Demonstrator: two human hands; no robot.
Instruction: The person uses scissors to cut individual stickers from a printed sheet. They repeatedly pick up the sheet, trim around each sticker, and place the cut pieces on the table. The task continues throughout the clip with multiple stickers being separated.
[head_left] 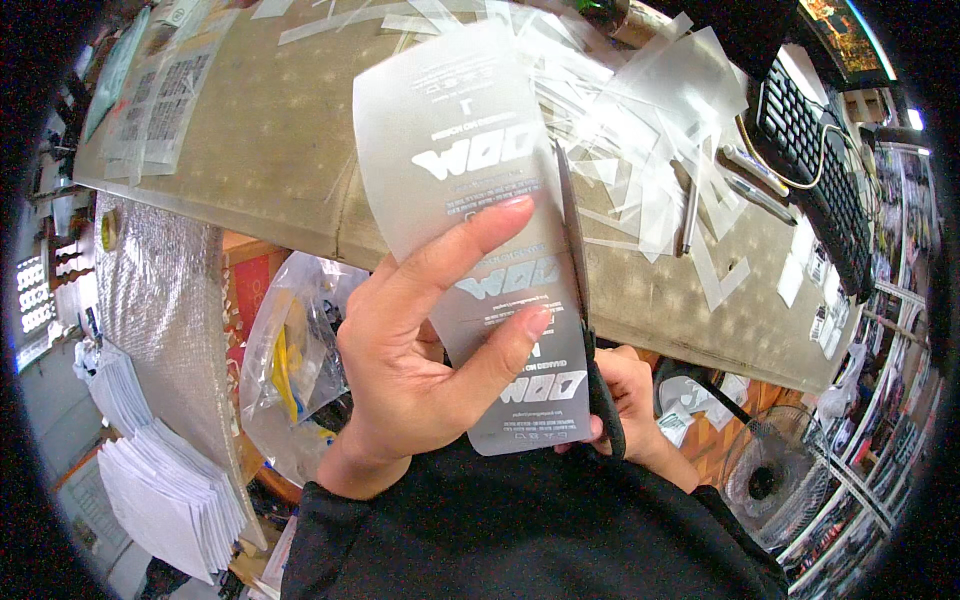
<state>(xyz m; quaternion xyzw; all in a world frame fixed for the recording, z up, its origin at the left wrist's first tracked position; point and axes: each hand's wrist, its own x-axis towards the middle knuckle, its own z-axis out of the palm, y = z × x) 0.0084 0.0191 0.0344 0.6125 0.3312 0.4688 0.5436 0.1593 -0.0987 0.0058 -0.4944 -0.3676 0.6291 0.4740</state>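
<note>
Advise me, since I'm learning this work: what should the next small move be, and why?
Perhaps work the scissors slowly along the sheet's right edge: a blade lies along it, the right hand has the handles, and the left hand steadies the sheet.

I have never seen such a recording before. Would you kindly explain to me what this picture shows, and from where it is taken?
These are a person's own bare hands, not a robot's. The one picture comes from a wide camera worn on the head, looking down, so straight edges appear bent. The left hand holds a long, cloudy printed sheet, with a thumb and a finger resting on it. The right hand holds scissors, whose dark blade lies along the sheet's right edge. On the table, farther off, lie loose pale strips and pens, with a black keyboard at the right side.
</note>
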